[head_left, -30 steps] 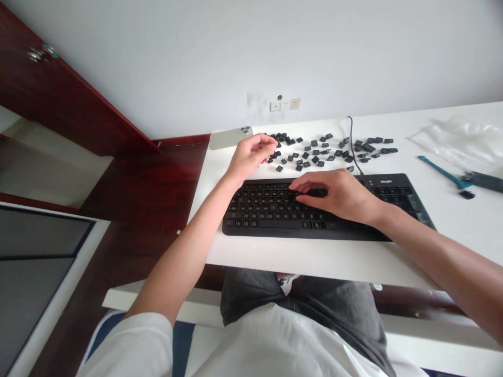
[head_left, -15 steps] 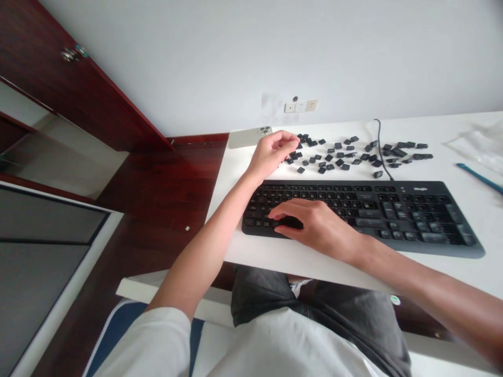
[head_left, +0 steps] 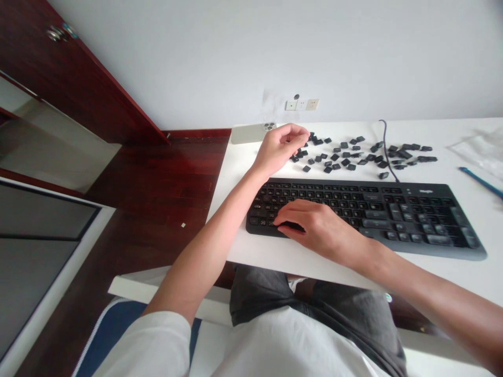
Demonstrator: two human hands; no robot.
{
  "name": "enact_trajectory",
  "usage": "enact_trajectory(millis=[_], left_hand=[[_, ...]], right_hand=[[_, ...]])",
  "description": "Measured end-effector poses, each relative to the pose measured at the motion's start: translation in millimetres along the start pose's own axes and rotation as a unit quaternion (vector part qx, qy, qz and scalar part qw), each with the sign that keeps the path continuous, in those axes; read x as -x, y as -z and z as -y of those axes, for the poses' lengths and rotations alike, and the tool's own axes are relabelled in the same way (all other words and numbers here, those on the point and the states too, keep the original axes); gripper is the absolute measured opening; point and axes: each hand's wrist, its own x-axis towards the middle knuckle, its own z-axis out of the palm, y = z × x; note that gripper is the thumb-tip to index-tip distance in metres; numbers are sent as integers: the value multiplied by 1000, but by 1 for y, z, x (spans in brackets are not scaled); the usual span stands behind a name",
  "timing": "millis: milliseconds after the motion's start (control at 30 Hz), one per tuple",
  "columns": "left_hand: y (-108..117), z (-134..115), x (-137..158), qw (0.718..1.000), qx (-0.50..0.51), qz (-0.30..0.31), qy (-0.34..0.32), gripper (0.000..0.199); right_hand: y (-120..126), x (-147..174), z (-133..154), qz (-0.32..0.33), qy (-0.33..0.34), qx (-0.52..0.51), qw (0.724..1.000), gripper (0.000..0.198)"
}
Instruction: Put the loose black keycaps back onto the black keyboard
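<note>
A black keyboard (head_left: 428,246) lies along the front of the white table, some of its key positions bare of caps. Over its lower left keys is my right hand (head_left: 314,222), thumb and fingertips drawn together against the keys; whatever lies between them is hidden. My left hand (head_left: 281,146) is raised beyond the keyboard's upper left corner, beside a scatter of loose black keycaps (head_left: 346,162). Its thumb and index finger are pinched together, and I cannot make out anything small between them. Part of the keycap pile is behind this hand.
A pale phone (head_left: 247,134) lies at the table's far left corner. The keyboard's cable (head_left: 387,152) runs back through the keycaps. At the right are a blue stick-like tool (head_left: 481,182) and clear plastic (head_left: 481,144). Wall sockets (head_left: 302,104) sit behind the table.
The camera view has shifted slightly. My right hand's thumb and fingertips have come closer together over the lower left keys. My left hand stays pinched beside the keycaps.
</note>
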Motion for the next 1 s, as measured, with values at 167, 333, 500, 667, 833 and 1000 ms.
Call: enact_trajectory(millis=[167,333,500,667,833,1000], left_hand=[[0,-1,0,1000,-14,-6,2,18],[1,-1,-2,1000,-16,-12,4,19],[2,0,-2,1000,-12,-17,4,19],[0,1,-2,1000,-4,-5,8,17],[0,1,-2,1000,3,-2,7,16],[1,0,-1,1000,1,-2,6,16]], right_hand=[[5,-1,3,33,-1,11,999,26],[3,0,3,22,-8,22,999,26],[-5,5,8,-18,-53,36,998,14],[-12,9,10,-59,-63,61,994,10],[-14,9,6,-68,-53,70,994,9],[-11,4,9,-42,-62,97,992,7]])
